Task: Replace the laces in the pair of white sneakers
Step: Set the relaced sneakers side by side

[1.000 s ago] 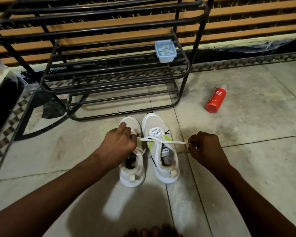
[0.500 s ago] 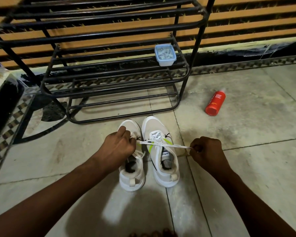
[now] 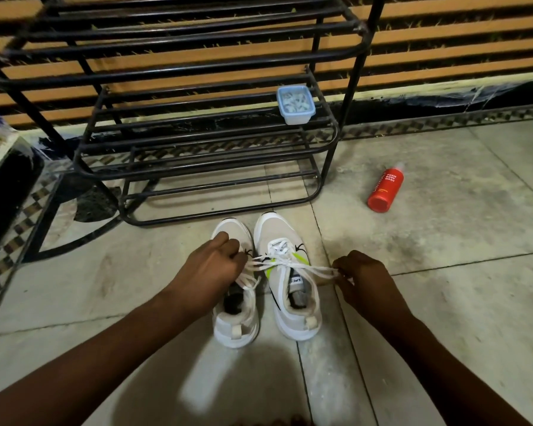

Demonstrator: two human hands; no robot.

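The right sneaker [image 3: 290, 305] and left sneaker [image 3: 237, 321], two in all, stand side by side on the floor [image 3: 443, 302] at the centre of the frame. One white lace [image 3: 293, 266] is drawn taut across the right sneaker, probably to even its ends: the left hand [image 3: 210, 269] grips one end in curled fingers and the right hand [image 3: 363, 278] pinches the other. Above them stands one black shoe rack [image 3: 197, 142] bearing one blue-lidded container [image 3: 296, 104], and one red bottle [image 3: 385, 189] lies at the right.

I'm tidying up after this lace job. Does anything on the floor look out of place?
Yes: the red plastic bottle lies tipped on its side on the grey tiled floor, right of the black metal shoe rack; no spill shows.
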